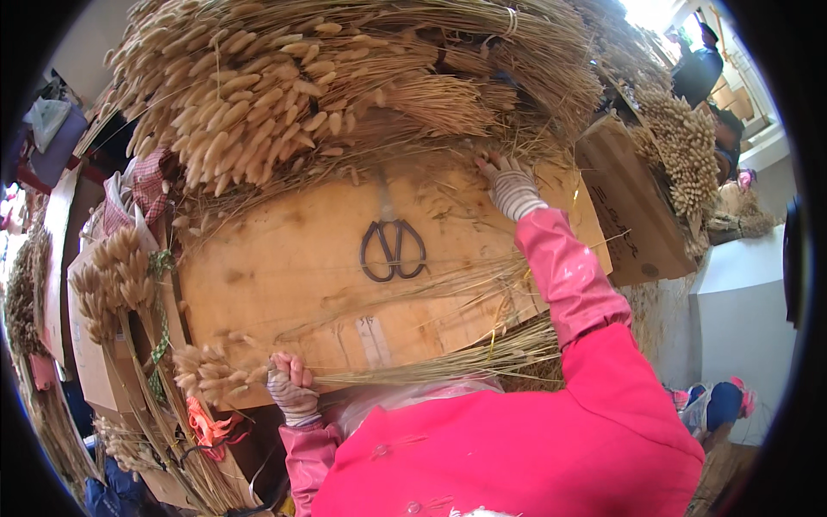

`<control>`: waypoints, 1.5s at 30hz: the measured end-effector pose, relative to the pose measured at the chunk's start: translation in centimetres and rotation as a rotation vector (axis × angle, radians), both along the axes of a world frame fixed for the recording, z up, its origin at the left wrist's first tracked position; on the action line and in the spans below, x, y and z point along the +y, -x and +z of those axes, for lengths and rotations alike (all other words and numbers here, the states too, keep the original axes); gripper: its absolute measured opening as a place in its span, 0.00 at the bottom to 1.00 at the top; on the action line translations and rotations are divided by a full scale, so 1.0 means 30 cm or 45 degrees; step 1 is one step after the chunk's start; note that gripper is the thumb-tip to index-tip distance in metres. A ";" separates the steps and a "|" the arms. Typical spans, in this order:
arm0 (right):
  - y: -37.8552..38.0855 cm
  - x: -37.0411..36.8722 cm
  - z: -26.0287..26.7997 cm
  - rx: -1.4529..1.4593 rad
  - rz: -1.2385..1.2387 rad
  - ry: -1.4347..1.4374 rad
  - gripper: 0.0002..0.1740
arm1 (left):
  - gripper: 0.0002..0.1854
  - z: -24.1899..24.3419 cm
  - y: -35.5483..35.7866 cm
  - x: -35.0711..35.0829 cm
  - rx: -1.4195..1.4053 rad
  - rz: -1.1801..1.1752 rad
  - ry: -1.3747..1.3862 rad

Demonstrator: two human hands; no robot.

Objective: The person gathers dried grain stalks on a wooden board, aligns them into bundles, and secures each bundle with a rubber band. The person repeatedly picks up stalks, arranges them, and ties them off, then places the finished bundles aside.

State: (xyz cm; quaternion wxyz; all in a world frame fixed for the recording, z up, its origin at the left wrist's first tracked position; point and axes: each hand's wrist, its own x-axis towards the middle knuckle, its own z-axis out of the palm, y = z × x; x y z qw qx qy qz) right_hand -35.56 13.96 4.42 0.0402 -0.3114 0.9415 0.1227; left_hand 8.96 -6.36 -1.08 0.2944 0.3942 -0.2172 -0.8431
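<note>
Near the board's front left edge, my left hand point(293, 388), in a striped fingerless glove, is closed around the stems of a bunch of dried bunny-tail grass. Its fluffy heads point(210, 375) stick out to the left and its long stems point(446, 367) run right along the board's edge. My right hand point(510, 184), gloved alike, reaches to the far right of the wooden board point(258, 284). Its fingers are apart over loose straw point(452, 194) below the grass pile; no held thing shows. Scissors point(393, 252) with dark loop handles lie mid-board, blades pointing away.
A large heap of dried grass bundles point(258, 103) covers the far side. Cardboard boxes stand at the right point(627, 200) and left point(97, 381). Upright grass bunches point(123, 278) and an orange ribbon point(210, 426) are at my left. Another person point(701, 64) is at the far right.
</note>
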 end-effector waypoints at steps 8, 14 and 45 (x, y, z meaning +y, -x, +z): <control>-0.231 0.196 0.181 -0.326 -0.397 -0.450 0.34 | 0.14 -0.075 -0.032 -0.022 0.114 0.017 0.013; -0.142 0.182 0.284 -0.128 -0.444 -0.507 0.19 | 0.12 -0.055 -0.044 -0.023 0.206 -0.175 0.103; 0.312 0.125 -0.025 -0.061 -0.410 0.116 0.37 | 0.10 -0.017 -0.013 -0.025 -0.046 0.029 0.146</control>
